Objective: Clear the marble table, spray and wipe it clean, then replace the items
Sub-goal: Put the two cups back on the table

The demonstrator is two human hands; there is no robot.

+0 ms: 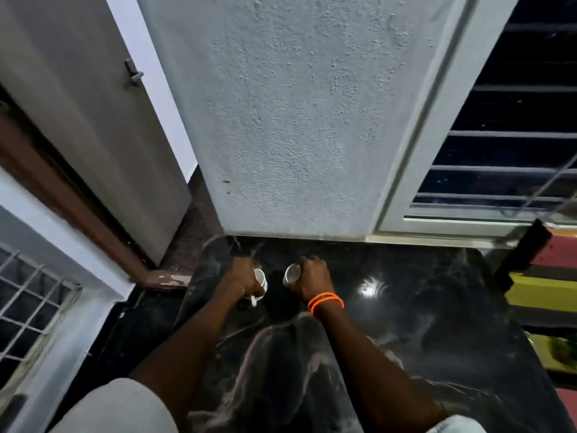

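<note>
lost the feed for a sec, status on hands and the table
Left hand shut on white cup; right hand shut on second cup. Both near the marble table's far edge. Nothing else visible on top.

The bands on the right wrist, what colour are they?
Bright orange bands, seen in the head view, the only view.

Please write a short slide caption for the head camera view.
Both hands, left hand and right hand, each hold a white cup over the dark marble table near the wall.
</note>
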